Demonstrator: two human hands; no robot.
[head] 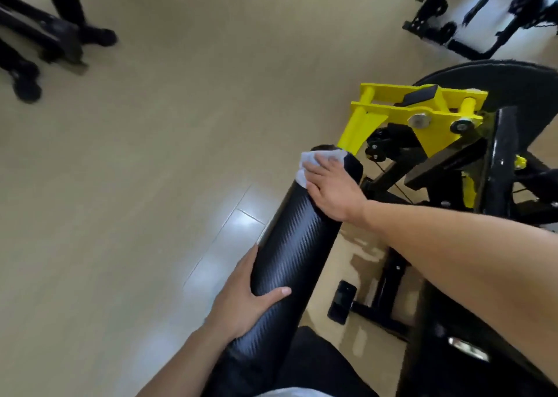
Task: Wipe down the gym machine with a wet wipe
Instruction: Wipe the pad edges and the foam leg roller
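Head view: the right hand [330, 190] presses a white wipe [314, 162] flat against the far end of a black roller pad [293, 245], fingers fairly straight and spread over the cloth. The left hand [247, 298] grips the pad's near part, thumb curled across the top. A yellow bracket [392, 116] sits just beyond the pad, over a pale floor [151, 185].

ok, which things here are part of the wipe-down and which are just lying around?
In the job: wet wipe, black roller pad, right hand, left hand.
Lying about: phone on the floor, yellow bracket, other machines.
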